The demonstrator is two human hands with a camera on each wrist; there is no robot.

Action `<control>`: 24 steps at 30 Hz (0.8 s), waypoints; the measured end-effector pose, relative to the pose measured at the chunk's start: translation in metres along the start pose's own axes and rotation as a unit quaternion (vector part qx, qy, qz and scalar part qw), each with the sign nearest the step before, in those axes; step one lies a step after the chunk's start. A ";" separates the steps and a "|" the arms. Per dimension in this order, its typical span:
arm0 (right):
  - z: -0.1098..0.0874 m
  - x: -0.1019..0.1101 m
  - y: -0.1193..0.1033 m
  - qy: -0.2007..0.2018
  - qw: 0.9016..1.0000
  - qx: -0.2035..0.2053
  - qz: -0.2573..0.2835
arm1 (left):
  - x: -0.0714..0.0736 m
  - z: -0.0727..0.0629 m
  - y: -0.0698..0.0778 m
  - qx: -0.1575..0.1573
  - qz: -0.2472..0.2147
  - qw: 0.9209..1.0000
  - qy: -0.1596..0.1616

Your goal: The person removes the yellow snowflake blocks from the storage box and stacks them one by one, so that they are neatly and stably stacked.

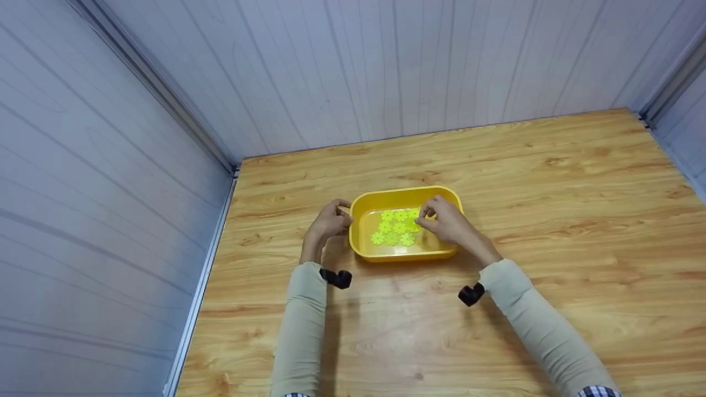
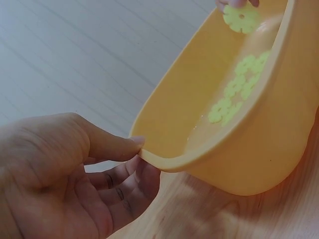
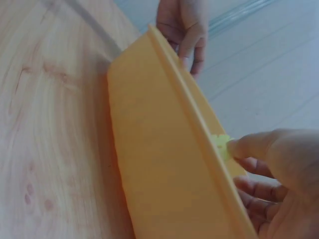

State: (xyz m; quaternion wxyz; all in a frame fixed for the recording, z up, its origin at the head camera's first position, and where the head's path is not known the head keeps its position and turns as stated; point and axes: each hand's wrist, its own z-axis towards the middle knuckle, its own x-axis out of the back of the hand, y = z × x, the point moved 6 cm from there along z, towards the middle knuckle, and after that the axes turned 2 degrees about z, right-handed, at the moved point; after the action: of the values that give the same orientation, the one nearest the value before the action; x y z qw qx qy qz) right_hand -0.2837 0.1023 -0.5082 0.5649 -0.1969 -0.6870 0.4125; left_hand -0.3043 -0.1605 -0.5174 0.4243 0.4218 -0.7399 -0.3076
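Observation:
A yellow plastic basin (image 1: pixel 405 255) stands on the wooden table, with several bright yellow-green flower-shaped discs (image 1: pixel 391 238) lying on its floor. At the basin's left end my left hand (image 1: pixel 329 220) pinches the rim between thumb and fingers, as the left wrist view shows closely. Over the basin's right side, my right hand (image 1: pixel 445 220) pinches one flower-shaped disc (image 2: pixel 241 19) by its edge, held above the others. In the right wrist view the basin wall hides most of that disc (image 3: pixel 221 146) and all the discs below.
The wooden table (image 1: pixel 551 220) extends around the basin on all sides. Pale panelled walls (image 1: pixel 358 71) rise behind it and at the left, with a metal corner strip (image 1: pixel 160 82). Black wrist cameras (image 1: pixel 471 294) stick out inward from both sleeves.

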 end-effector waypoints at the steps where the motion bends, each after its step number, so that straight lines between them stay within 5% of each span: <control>1: -0.001 0.002 -0.001 0.006 1.000 0.007 0.008 | 0.000 0.000 0.000 0.000 -0.001 1.000 0.000; 7: -0.004 0.018 -0.004 0.045 0.998 0.028 0.045 | 0.000 0.001 0.000 0.004 0.000 1.000 0.003; 24: -0.016 0.060 0.018 0.098 0.990 -0.019 0.095 | 0.000 0.002 -0.001 0.003 -0.005 1.000 -0.005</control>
State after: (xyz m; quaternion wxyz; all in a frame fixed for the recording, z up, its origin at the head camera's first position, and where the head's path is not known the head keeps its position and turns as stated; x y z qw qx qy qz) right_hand -0.2897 0.1624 -0.4849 0.5837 -0.3118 -0.6141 0.4300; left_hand -0.3051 -0.1606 -0.5193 0.4182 0.4249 -0.7407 -0.3097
